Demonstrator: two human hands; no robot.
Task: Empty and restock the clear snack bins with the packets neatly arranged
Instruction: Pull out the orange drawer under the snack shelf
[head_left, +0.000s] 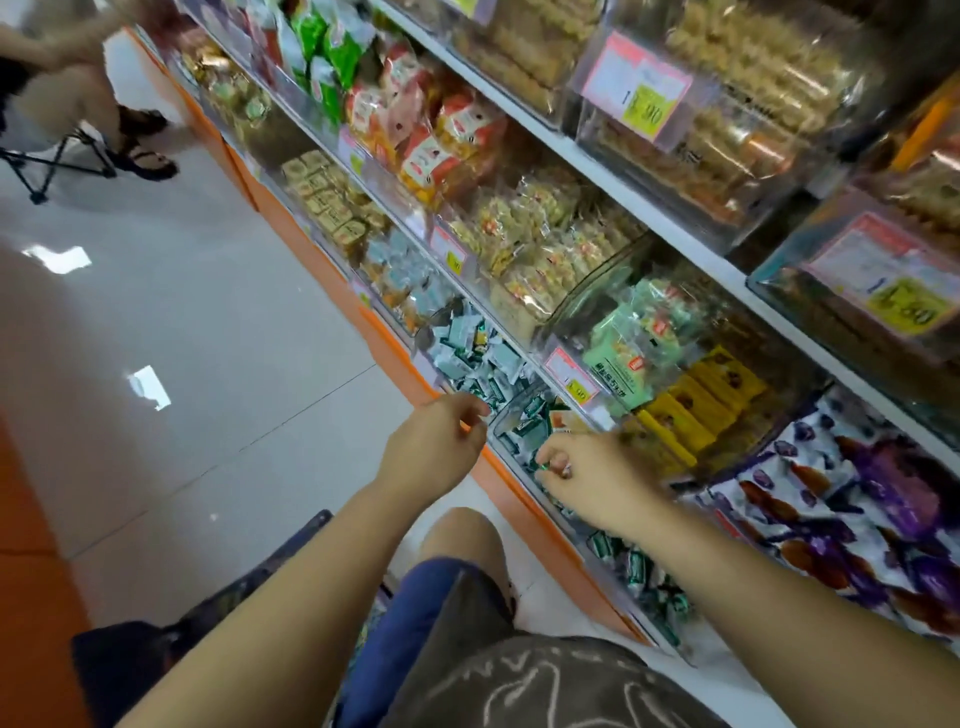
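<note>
The shelf (670, 228) runs in tiers from upper left to lower right, with the grey floor (208, 322) to its left. Every tier holds clear bins of snacks. On the lowest tier, right in front of the seated person, one bin (497, 434) holds small green-and-white packets (530, 418). More of the same fill the bin beyond it (478, 358) and the one nearer the knee (639, 566). Purple bags (857, 493) and yellow packs (696, 410) sit one tier up, to the right.

The bin lies just ahead of both hands. Its long side seems to run back under the shelf, up and to the right in the view. The left hand (436, 441) is at its front left corner, fingers curled tight. Whether they grip the rim, a packet or nothing, I cannot tell. The right hand (587, 470) reaches over the bin's open near end. Its thumb and fingertips are pinched narrow on one small green packet (541, 466).

The right hand is the nearer to the contents, so I judge it does the picking while the left steadies or waits. The bin looks half full and jumbled, so the emptying is probably not finished.
</note>
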